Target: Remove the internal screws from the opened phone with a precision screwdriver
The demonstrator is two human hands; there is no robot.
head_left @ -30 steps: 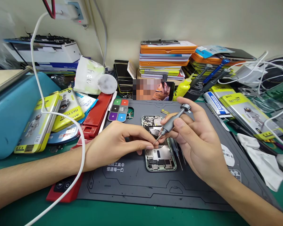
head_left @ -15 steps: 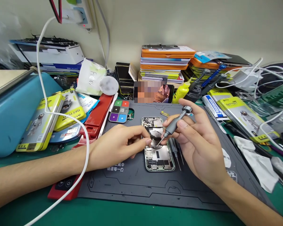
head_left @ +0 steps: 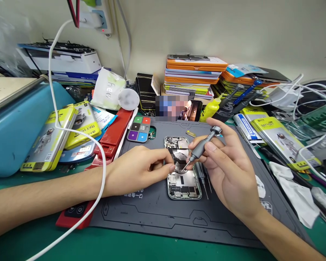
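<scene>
"Both grips?"

"Left hand (head_left: 137, 170), nine o'clock from the opened phone (head_left: 183, 180): thumb and forefinger pressed together; whether holding anything, I can't tell. Right hand (head_left: 230, 172), three o'clock: pinching a screwdriver (head_left: 200, 148), tip over the phone."

"And the phone?"

"On the grey mat (head_left: 141, 217), between them. Beyond, at one o'clock, a yellow bottle (head_left: 210, 108)."

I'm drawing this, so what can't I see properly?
All in the head view:
Phone: left side partly hidden by the left hand.
Screwdriver: tip too small to tell if it's touching.
Screen: partly blurred by blocky squares.
Blue box: cut off by the left edge.
</scene>
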